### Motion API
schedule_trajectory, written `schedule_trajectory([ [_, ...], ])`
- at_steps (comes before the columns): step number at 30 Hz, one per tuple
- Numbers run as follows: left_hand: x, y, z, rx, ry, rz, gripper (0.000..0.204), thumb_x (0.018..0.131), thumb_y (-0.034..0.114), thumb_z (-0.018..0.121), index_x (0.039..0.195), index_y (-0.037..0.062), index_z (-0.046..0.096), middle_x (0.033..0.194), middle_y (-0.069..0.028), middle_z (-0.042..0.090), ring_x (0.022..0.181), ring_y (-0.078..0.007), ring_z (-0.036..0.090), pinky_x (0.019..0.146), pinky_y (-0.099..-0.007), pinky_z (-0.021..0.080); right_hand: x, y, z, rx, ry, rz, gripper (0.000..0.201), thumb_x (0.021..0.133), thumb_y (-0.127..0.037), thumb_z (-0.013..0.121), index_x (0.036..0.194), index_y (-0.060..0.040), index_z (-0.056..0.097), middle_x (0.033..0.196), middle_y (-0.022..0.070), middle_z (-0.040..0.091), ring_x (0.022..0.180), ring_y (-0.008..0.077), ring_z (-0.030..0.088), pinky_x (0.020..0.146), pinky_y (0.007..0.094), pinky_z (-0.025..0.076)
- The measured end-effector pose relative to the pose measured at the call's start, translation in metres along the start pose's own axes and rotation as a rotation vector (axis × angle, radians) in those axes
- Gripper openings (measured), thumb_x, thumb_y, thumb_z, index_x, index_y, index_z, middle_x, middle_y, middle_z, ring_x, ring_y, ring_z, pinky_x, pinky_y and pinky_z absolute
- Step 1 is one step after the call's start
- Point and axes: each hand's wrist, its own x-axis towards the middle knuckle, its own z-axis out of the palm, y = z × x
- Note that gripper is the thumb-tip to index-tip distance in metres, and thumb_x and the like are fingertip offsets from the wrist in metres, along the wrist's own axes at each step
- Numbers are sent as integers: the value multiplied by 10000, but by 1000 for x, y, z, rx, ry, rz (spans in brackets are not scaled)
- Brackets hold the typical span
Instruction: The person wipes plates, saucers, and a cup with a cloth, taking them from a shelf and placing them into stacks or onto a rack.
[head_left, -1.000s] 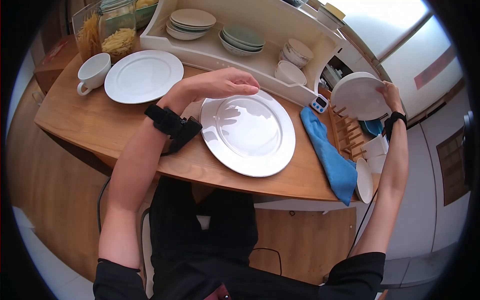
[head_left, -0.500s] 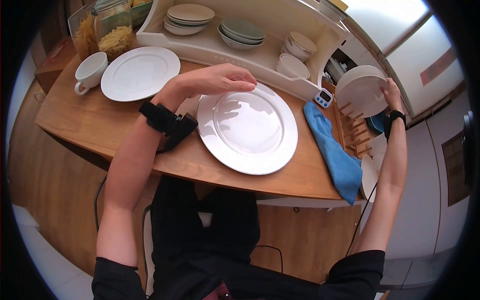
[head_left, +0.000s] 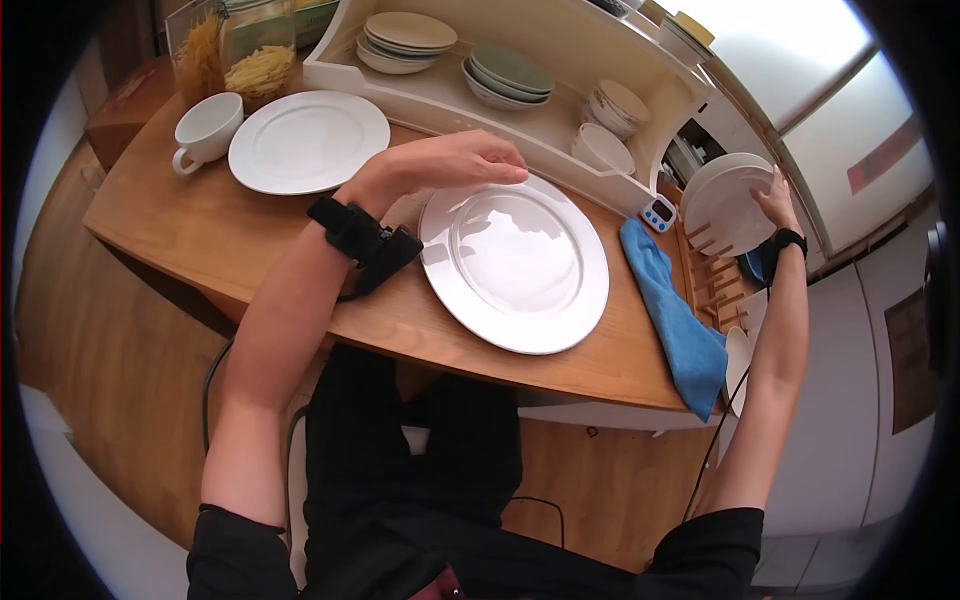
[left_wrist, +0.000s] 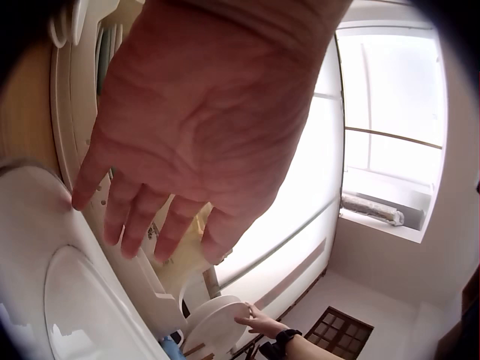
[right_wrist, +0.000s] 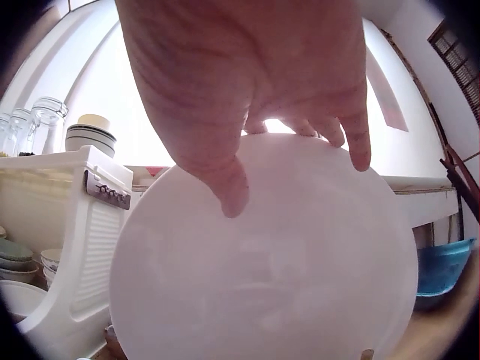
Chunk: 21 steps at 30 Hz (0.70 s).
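Note:
My left hand (head_left: pixel 455 160), fingers loosely extended, is over the far rim of a large white plate (head_left: pixel 520 260) lying on the table; one fingertip reaches its rim in the left wrist view. My right hand (head_left: pixel 775 200) is at the upper edge of a round white plate (right_wrist: pixel 262 262) upright in the wooden dish rack (head_left: pixel 710 280). Its thumb (right_wrist: pixel 234 196) extends over the plate's face, while the other fingers spread along the top rim, partly hidden behind it. A second white plate (head_left: pixel 698 190) stands just behind that one.
On the left are a white plate (head_left: pixel 310 140), a white cup (head_left: pixel 210 128) and a jar of pasta (head_left: pixel 258 70). A white shelf (head_left: pixel 400 100) bears stacked bowls and plates. Beside the rack lie a blue cloth (head_left: pixel 670 320) and a small timer (head_left: pixel 660 213).
The right hand's thumb and fingers have spread apart at the upright plate's rim, and that plate sits lower among the rack's pegs. My left hand keeps its place over the table plate.

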Motion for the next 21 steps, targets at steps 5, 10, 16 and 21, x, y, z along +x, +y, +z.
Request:
schedule_trajectory([
  [5, 0, -2, -2, -29, 26, -28, 453, 976, 375, 537, 1240, 13, 604, 1200, -136, 619, 1145, -223, 554, 986, -325, 423, 0, -2, -3, 27, -41, -26, 893, 826, -284, 723, 1508, -44, 199, 1480, 364, 247, 1402, 444, 264, 1149, 420, 262],
  [10, 4, -9, -4, -41, 109, -80, 454, 965, 369, 544, 1217, -3, 610, 1181, -143, 624, 1122, -226, 562, 971, -324, 427, -8, -21, -15, 97, 47, -133, 884, 822, -291, 731, 1491, -10, 226, 1465, 311, 331, 1380, 409, 327, 1143, 406, 272],
  [16, 10, -21, -5, 38, 127, -90, 486, 921, 383, 588, 1136, -50, 634, 1114, -173, 651, 1046, -240, 593, 905, -329, 456, -42, -124, -61, 386, 111, -427, 659, 861, -291, 711, 1382, 9, 441, 1402, 208, 483, 1314, 344, 442, 1088, 381, 353],
  [21, 10, -28, -7, 75, 144, -109, 491, 913, 388, 587, 1123, -53, 644, 1101, -183, 658, 1035, -260, 605, 903, -341, 460, -119, -235, -80, 716, -312, -544, 518, 908, -289, 664, 1335, -34, 519, 1325, 171, 562, 1204, 270, 549, 999, 340, 441],
])
